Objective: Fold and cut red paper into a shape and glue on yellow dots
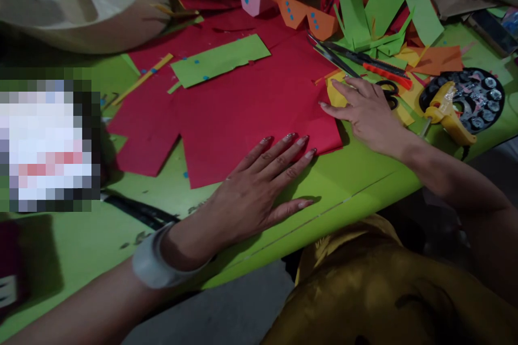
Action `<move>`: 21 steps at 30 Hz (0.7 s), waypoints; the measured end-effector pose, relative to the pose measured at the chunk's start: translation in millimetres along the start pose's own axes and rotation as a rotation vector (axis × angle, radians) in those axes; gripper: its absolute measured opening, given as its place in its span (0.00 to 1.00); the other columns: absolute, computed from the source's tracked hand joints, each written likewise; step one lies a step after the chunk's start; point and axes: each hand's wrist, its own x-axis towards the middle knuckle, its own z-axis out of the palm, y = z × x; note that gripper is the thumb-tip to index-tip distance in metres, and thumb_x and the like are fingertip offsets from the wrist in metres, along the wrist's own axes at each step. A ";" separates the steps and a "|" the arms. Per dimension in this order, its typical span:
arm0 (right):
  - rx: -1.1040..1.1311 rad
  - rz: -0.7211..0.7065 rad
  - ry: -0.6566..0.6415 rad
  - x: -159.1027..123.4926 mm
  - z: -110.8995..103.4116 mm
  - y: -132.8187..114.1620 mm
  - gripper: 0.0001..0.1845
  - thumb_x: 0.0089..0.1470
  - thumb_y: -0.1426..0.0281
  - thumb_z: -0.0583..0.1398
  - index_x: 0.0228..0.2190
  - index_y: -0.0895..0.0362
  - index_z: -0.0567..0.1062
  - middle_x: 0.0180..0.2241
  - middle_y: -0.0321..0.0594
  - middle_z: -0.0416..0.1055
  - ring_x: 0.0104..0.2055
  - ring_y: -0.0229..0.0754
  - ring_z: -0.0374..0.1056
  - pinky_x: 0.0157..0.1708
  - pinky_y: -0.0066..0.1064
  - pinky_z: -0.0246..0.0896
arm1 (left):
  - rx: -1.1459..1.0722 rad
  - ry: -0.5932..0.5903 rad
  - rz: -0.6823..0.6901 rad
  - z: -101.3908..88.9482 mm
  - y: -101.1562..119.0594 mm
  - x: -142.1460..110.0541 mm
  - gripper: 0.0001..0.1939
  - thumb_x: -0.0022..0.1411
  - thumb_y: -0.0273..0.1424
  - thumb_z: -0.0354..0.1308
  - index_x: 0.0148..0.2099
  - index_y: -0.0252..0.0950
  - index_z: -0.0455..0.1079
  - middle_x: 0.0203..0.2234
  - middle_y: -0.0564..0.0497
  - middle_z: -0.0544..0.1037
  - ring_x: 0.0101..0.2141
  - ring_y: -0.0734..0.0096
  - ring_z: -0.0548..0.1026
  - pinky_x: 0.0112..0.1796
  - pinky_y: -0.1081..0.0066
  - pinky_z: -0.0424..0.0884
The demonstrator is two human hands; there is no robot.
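My left hand (259,183) lies palm down with its fingers stretched out over the lower edge of a large red paper sheet (251,108). The sheet's right end looks folded over near the fingertips. My right hand (370,110) has its fingers spread at the sheet's right side, over a piece of yellow paper (336,91). Just beyond that hand lie scissors with black handles (388,89), their loops partly hidden by it. An orange-and-black cutter knife (388,73) rests beside the scissors. A green paper strip (220,60) lies on top of the red sheet.
Cut paper shapes, including an orange piece with blue dots (301,13) and folded green paper (388,5), heap up at the back. At right sits a round black palette (481,102) with a yellow-handled tool (451,116). A pale rounded object (93,32) stands back left.
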 end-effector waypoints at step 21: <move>-0.277 -0.012 -0.072 1.8 -5.9 -2.1 0.27 0.64 0.76 0.47 0.61 0.52 0.66 0.66 0.43 0.59 0.69 0.53 0.52 0.64 0.54 0.53 | -0.016 -0.034 -0.001 -0.2 -1.6 0.6 0.36 0.71 0.51 0.43 0.73 0.39 0.43 0.70 0.43 0.53 0.70 0.56 0.48 0.67 0.53 0.45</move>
